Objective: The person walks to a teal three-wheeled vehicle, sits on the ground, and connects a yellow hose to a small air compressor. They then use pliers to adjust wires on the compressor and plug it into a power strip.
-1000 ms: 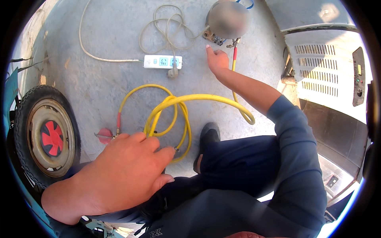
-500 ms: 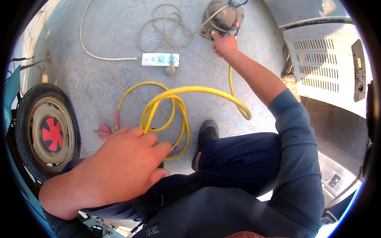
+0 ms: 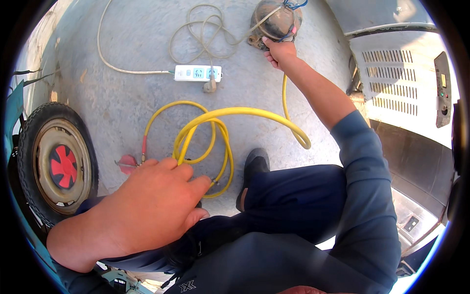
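Observation:
At the far side my right hand (image 3: 281,53) reaches to a rusty, dome-shaped compressor (image 3: 274,22) standing on the floor. Its thumb presses at the base near a mounting foot, and its fingers curl beneath. Whatever lies between them is hidden. A yellow hose (image 3: 240,110) runs from under this hand and loops in coils on the floor. My left hand (image 3: 161,196) hangs over my bent knee, palm down, thumb apart from the index finger. The other fingertips are out of sight. Beyond its knuckles lie the hose's red end sleeve (image 3: 144,144) and a red part (image 3: 128,164).
A white power strip (image 3: 191,73) lies mid-floor with a plug (image 3: 210,86) in it and a tangled grey cord (image 3: 203,34) leading to the compressor. A spare wheel (image 3: 44,166) stands at left. Along the right is a vented metal cabinet (image 3: 391,81). My shoe (image 3: 256,160) rests beside the coils.
My right hand has shifted slightly to the right at the compressor's base. The left hand and the hose coils are nearly still.

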Demonstrator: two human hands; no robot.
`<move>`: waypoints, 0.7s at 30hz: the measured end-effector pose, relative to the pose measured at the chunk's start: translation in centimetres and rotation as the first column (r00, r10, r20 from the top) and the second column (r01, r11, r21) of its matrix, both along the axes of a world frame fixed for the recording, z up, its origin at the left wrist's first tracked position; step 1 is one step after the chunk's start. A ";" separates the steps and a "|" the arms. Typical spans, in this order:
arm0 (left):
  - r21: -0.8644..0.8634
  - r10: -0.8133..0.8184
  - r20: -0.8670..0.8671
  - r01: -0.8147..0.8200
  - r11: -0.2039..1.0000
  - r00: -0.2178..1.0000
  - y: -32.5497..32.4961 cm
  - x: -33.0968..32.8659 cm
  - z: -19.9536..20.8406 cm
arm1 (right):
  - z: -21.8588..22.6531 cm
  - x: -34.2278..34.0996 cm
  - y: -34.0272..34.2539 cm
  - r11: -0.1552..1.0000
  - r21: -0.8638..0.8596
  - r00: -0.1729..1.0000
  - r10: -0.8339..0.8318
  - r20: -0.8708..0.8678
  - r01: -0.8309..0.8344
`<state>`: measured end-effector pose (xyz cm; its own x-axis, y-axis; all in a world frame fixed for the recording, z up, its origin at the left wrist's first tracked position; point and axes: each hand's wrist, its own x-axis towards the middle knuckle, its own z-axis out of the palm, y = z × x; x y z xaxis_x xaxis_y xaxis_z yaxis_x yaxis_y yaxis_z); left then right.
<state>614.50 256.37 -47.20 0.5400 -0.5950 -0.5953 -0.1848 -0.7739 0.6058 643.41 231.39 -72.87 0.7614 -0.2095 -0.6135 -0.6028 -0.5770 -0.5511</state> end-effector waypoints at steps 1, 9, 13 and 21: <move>0.000 0.002 0.002 -0.002 1.000 1.000 0.0 0.0 0.0 | 0.0 0.0 0.0 1.000 -0.015 1.000 0.001 0.003 -0.001; -0.015 0.008 0.028 -0.008 1.000 1.000 0.1 -0.4 0.1 | 0.5 0.1 0.4 0.998 -0.041 0.999 0.039 0.023 -0.038; -0.015 0.014 0.046 -0.014 1.000 0.999 0.2 -0.9 0.3 | 0.5 0.1 0.3 0.995 -0.073 0.996 0.074 0.044 -0.071; -0.022 0.020 0.055 -0.018 1.000 0.998 0.4 -1.7 0.7 | 1.7 -0.8 0.1 0.962 -0.170 0.968 0.232 0.096 -0.214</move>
<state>612.85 256.80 -46.53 0.5829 -0.5967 -0.5516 -0.2037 -0.7645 0.6116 642.58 231.44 -71.18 0.8628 -0.1130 -0.4927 -0.3873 -0.7742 -0.5007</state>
